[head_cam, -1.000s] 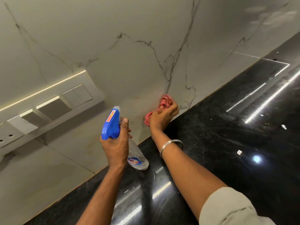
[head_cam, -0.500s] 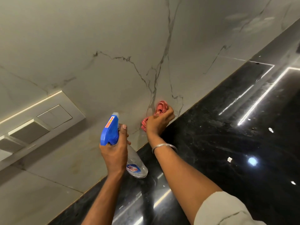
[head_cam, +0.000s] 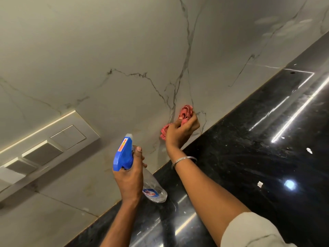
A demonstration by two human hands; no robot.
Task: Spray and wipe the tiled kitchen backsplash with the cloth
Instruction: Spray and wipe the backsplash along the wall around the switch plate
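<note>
The backsplash (head_cam: 124,50) is pale marble-look tile with dark veins. My right hand (head_cam: 181,131) presses a bunched red cloth (head_cam: 186,111) against the tile just above the counter edge. A silver bangle circles that wrist. My left hand (head_cam: 130,175) grips a clear spray bottle (head_cam: 154,190) by its neck. The bottle's blue trigger head (head_cam: 123,154) points up at the wall, left of the cloth. Faint yellowish stains mark the tile near the nozzle.
A black glossy stone counter (head_cam: 249,157) runs along the wall's base, with small white specks and light reflections. A white switch panel (head_cam: 46,145) is set in the wall at the left. A square cut-out outline (head_cam: 299,75) shows on the counter at the far right.
The view has shifted right, so the switch panel sits farther left. My right hand keeps the cloth low on the tile with small shifts. The left hand holds the bottle steady.
</note>
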